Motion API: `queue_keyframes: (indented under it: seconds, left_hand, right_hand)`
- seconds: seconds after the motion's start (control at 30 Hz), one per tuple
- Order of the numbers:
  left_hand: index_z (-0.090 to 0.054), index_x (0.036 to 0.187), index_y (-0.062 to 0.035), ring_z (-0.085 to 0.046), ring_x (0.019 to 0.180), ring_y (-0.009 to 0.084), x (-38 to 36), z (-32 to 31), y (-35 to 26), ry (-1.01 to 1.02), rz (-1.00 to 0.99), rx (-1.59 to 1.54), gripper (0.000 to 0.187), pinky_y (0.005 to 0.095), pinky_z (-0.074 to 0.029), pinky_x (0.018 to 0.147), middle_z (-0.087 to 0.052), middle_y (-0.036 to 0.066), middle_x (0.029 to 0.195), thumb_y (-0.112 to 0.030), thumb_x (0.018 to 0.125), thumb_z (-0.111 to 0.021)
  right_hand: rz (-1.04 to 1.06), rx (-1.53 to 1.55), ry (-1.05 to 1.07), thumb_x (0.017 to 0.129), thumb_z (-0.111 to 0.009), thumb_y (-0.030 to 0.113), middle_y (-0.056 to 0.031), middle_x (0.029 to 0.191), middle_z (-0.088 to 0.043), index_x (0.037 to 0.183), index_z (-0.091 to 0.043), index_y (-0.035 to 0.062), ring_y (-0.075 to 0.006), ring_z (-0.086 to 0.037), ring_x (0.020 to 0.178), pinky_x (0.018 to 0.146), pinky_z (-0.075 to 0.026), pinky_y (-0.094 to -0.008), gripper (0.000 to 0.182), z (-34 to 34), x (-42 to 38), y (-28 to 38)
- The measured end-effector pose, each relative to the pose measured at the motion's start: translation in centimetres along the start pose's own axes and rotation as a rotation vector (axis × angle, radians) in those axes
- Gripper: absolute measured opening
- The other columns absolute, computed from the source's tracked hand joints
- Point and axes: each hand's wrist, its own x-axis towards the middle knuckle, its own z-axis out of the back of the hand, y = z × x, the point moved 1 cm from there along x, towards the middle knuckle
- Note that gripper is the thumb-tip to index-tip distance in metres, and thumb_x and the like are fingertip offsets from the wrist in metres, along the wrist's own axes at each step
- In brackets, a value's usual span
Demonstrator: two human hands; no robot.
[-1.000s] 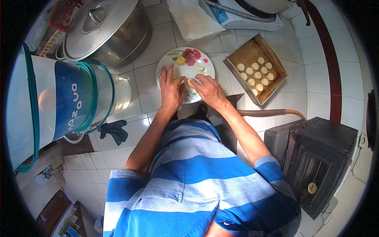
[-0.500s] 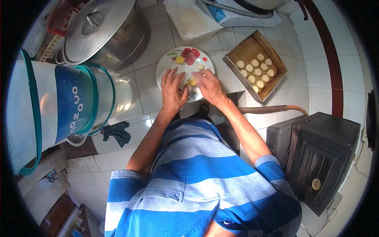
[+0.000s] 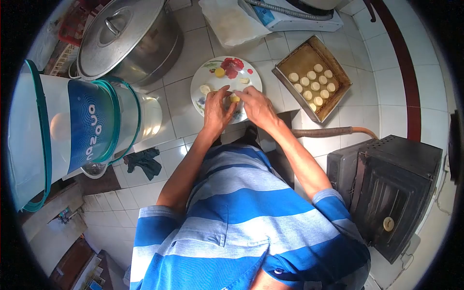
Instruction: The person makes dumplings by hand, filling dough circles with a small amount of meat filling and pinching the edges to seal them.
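A round white plate with red flowers lies in front of me. Over its near half, my left hand and my right hand meet with curled fingers around a small yellow lump of dough. The fingertips of both hands pinch at it, partly covering it. On the plate beyond them sit a yellow ball and a pale flattened dough piece. Another pale piece rests just past my left fingers.
A square metal baking pan with several pale round dough pieces stands to the right. At the left are a big lidded pot and stacked plastic buckets. A small black oven is at lower right; a white-papered container sits behind the plate.
My fingers have drawn inward from a spread pose and closed in on the yellow lump. The pale piece by my left hand has come into view.
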Motion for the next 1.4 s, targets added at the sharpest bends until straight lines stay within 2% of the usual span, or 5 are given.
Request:
queue_keyframes:
  seconds: [0.1, 0.33, 1.0, 1.23, 1.4]
  left_hand:
    - [-0.059, 0.137, -0.0045, -0.059, 0.114, 0.0363, -0.1, -0.1, 0.0, 0.002, 0.009, -0.007, 0.059, 0.0460, -0.047, 0.103, -0.072, 0.015, 0.119, -0.013, 0.083, -0.080]
    - [-0.060, 0.135, -0.0032, -0.059, 0.116, 0.0372, 0.2, 0.1, 0.6, -0.005, -0.101, 0.015, 0.056, 0.0468, -0.047, 0.103, -0.070, 0.017, 0.121, -0.018, 0.085, -0.079]
    - [-0.077, 0.109, -0.0032, -0.062, 0.111, 0.0411, 1.8, 0.5, -0.4, 0.091, -0.121, 0.264, 0.029, 0.0483, -0.048, 0.099, -0.070, 0.021, 0.114, -0.019, 0.084, -0.076]
    - [-0.071, 0.108, -0.0025, -0.063, 0.105, 0.0411, 1.3, 0.4, -1.0, 0.066, -0.193, 0.138, 0.028, 0.0495, -0.048, 0.097, -0.070, 0.021, 0.110, -0.014, 0.083, -0.076]
    - [-0.061, 0.106, -0.0058, -0.064, 0.097, 0.0363, 1.1, 1.0, -2.4, 0.254, -0.172, 0.169, 0.027, 0.0475, -0.048, 0.094, -0.070, 0.017, 0.103, -0.009, 0.084, -0.076]
  right_hand:
    - [0.056, -0.162, -0.038, 0.086, -0.060, -0.003, -0.0141, 0.113, -0.060, 0.134, -0.065, 0.0115, -0.0355, -0.064, 0.104, 0.088, -0.055, -0.0464, 0.051, -0.2, -1.1, 0.7]
    - [0.140, -0.197, -0.143, 0.087, -0.060, -0.002, -0.0144, 0.116, -0.060, 0.133, -0.065, 0.0102, -0.0358, -0.064, 0.103, 0.086, -0.056, -0.0455, 0.048, 0.0, -1.6, 1.0]
    - [-0.064, 0.147, -0.376, 0.088, -0.062, -0.001, -0.0162, 0.112, -0.063, 0.124, -0.066, 0.0059, -0.0358, -0.066, 0.096, 0.086, -0.055, -0.0434, 0.037, 1.5, -3.4, -0.5]
    - [-0.063, 0.136, -0.395, 0.089, -0.062, -0.002, -0.0163, 0.114, -0.063, 0.125, -0.066, 0.0055, -0.0355, -0.066, 0.098, 0.087, -0.055, -0.0423, 0.037, 1.4, -3.8, -0.6]
    - [-0.067, 0.150, -0.406, 0.089, -0.063, -0.001, -0.0159, 0.115, -0.063, 0.125, -0.066, 0.0055, -0.0352, -0.065, 0.100, 0.088, -0.055, -0.0425, 0.036, 1.0, -4.1, -0.7]
